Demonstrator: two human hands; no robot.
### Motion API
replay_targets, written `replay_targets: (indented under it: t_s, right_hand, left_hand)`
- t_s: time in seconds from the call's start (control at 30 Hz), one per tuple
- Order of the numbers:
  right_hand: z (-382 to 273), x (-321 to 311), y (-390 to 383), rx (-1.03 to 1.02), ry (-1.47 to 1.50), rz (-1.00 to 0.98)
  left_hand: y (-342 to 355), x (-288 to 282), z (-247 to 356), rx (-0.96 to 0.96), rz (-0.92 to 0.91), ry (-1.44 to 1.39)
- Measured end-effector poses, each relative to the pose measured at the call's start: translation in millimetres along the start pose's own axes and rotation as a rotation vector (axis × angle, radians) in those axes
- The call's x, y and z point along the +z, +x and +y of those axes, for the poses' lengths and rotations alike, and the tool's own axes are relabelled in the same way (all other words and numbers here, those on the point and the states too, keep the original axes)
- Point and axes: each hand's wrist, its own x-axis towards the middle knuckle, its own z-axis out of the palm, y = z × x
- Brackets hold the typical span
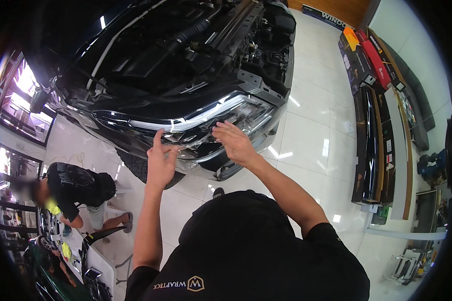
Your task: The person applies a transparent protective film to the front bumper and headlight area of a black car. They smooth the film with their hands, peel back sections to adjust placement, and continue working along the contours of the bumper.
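Note:
Before me is the headlight [206, 120] of a dark car, with a bright curved light strip along its upper edge. Glossy, see-through material [188, 147], which looks like clear film, shows along the lens's lower part; its edges are hard to make out. My left hand [161, 160] is at the lower left of the lens, index finger stretched up to it and thumb out to the right. Over the lens's right part, my right hand [234, 144] has its fingers stretched out toward the surface. No tool shows in either hand.
Above the headlight lies the open engine bay [186, 45]. A tyre [133, 165] shows below the fender. To the left, a person [80, 185] bends over a table [103, 266] with parts. Long boxes [369, 145] line the right wall on the tiled floor [311, 120].

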Motion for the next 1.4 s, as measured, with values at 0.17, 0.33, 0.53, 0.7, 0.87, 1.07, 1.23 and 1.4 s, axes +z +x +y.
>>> replay_targets:
  t_s: [0.17,0.33,0.53,0.7,0.87,1.07,1.23,1.4]
  right_hand:
    - [6.0,-4.7,8.7,0.03,0.101,-0.05]
    - [7.9,-6.4,11.2,0.021,0.162,-0.042]
    - [8.0,-3.7,10.2,0.028,0.219,0.009]
    - [10.4,-3.3,9.7,0.076,0.248,-0.025]
    - [6.5,-5.8,11.8,0.174,0.237,-0.077]
    - [-3.5,-15.7,17.8,0.228,0.253,-0.106]
    - [-11.5,-17.4,19.6,0.296,0.192,-0.117]
    - [-19.8,-16.7,16.8,0.304,0.152,-0.095]
  left_hand:
    - [-1.3,12.2,39.8,0.154,-0.124,0.483]
    - [21.5,57.0,50.8,0.403,0.162,0.506]
    - [26.0,87.1,33.2,0.523,0.21,0.33]
    - [19.1,91.0,35.9,0.514,0.268,0.35]
    - [10.2,94.8,42.9,0.412,0.26,0.297]
    - [9.6,93.3,42.6,0.306,0.214,0.26]
    - [6.8,88.0,45.2,0.29,0.231,0.277]
    - [4.3,79.3,49.1,0.242,0.122,0.289]
